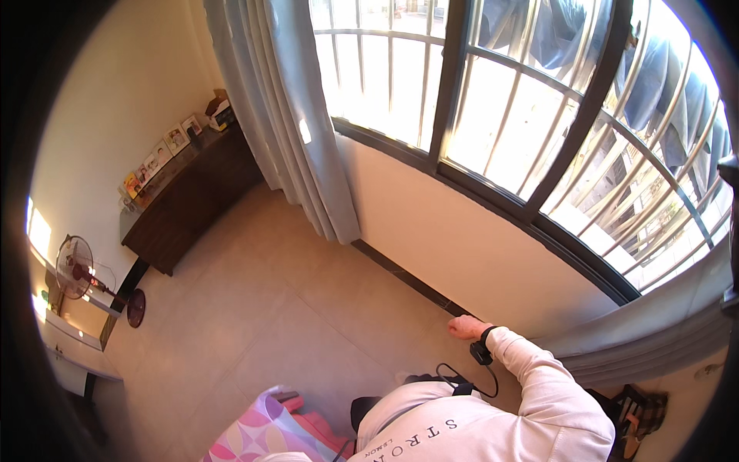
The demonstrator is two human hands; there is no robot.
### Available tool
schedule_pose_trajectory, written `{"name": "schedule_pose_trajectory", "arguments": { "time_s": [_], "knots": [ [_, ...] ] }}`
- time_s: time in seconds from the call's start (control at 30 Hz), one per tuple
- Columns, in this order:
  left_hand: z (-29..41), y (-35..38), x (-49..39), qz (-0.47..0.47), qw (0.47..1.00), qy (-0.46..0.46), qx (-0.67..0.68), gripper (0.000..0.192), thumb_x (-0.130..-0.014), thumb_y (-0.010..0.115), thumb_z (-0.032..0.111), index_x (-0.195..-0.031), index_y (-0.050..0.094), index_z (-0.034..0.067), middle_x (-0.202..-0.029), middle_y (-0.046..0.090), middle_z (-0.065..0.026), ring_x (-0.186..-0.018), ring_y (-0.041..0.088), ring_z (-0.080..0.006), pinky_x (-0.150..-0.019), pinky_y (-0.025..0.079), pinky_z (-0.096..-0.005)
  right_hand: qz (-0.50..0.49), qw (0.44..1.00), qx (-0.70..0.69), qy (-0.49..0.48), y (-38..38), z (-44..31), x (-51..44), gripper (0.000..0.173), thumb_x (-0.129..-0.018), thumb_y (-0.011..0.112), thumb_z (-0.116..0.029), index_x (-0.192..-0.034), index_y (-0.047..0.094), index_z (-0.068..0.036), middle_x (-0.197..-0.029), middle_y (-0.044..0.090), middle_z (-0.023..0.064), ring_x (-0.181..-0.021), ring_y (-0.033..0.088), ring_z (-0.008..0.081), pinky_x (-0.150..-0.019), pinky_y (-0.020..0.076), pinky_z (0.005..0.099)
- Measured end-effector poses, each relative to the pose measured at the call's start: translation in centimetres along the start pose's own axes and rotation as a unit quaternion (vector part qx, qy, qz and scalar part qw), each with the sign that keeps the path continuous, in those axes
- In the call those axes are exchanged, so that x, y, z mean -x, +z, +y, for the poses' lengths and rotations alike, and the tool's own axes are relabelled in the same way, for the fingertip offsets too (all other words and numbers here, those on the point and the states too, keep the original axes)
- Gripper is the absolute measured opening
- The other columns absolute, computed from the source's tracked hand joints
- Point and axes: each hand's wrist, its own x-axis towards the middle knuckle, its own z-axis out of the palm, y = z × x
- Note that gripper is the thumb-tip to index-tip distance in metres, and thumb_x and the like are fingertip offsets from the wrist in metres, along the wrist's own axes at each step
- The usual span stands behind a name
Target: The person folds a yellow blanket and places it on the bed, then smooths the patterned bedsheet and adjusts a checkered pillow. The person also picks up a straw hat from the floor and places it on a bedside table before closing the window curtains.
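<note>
My right hand [466, 327] is low in front of the wall under the window, its fingers curled, with nothing visible in it. A black band with a small black device [480, 352] is on that wrist, and a black cable loops from it towards my waist. My left hand is out of view. At the bottom left, a pink, purple and white patterned fabric item [257, 424] lies close to my body, with coral-pink cloth [317, 427] beside it. I wear a pale sweatshirt that bears writing.
A barred sliding window [456, 115] has a grey curtain [294, 133] at its left and another at its right. Against the far wall stands a dark wooden cabinet [196, 190] with framed photos. A standing fan [135, 308] is at the left, and a dark chair-like item [635, 418] at the lower right.
</note>
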Motion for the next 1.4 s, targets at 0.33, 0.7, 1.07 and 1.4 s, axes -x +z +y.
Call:
{"name": "schedule_pose_trajectory", "arguments": {
  "time_s": [0.33, 0.7, 1.07, 1.4],
  "knots": [
    [4.6, -17.5, 7.0, 0.001, 0.997, 0.019, -0.069, 0.068, -0.095, 0.037, 0.063, -0.15, 0.036, 0.023, -0.128, 0.061, -0.0092, -0.13, 0.048, -0.0311, -0.094, 0.03, -0.0636, -0.01, 0.997, -0.008, 0.077, -0.1, -9.0, -5.9, 0.03, -0.088, 0.051, -0.026, -0.102, 0.07, -0.008, -0.104, 0.069, 0.02, -0.099, 0.065, 0.0398, -0.086, 0.0518, 0.0481],
    [-4.0, -32.4, 11.6, 0.036, 0.869, -0.442, -0.22, 0.031, -0.094, 0.063, 0.02, -0.116, 0.064, -0.002, -0.115, 0.065, -0.0101, -0.109, 0.059, -0.0184, -0.096, 0.045, -0.032, 0.355, 0.85, -0.053, 0.385, -8.9, -4.1, 14.6, 0.027, -0.082, 0.049, -0.017, -0.095, 0.07, -0.006, -0.103, 0.069, 0.0196, -0.094, 0.066, 0.0384, -0.083, 0.053, 0.0475],
    [-19.7, -22.9, 8.0, 0.025, 0.86, -0.477, -0.179, 0.021, -0.097, 0.057, 0.009, -0.113, 0.067, 0.0, -0.104, 0.07, -0.0088, -0.097, 0.064, -0.0149, -0.088, 0.05, -0.0265, 0.72, 0.406, 0.173, 0.536, -20.8, 9.3, 53.1, 0.041, -0.083, 0.063, -0.023, -0.116, 0.05, -0.001, -0.111, 0.058, 0.0256, -0.11, 0.055, 0.0415, -0.093, 0.0471, 0.0486],
    [-26.9, -16.5, 3.9, 0.04, 0.843, -0.512, -0.156, 0.02, -0.093, 0.062, 0.013, -0.109, 0.069, 0.003, -0.099, 0.072, -0.007, -0.095, 0.067, -0.016, -0.087, 0.051, -0.0284, 0.76, 0.28, 0.246, 0.533, -29.3, 21.2, 69.9, 0.083, -0.081, 0.067, -0.061, -0.119, 0.052, 0.011, -0.118, 0.058, 0.0321, -0.113, 0.057, 0.0434, -0.095, 0.045, 0.044]
  ]
}}
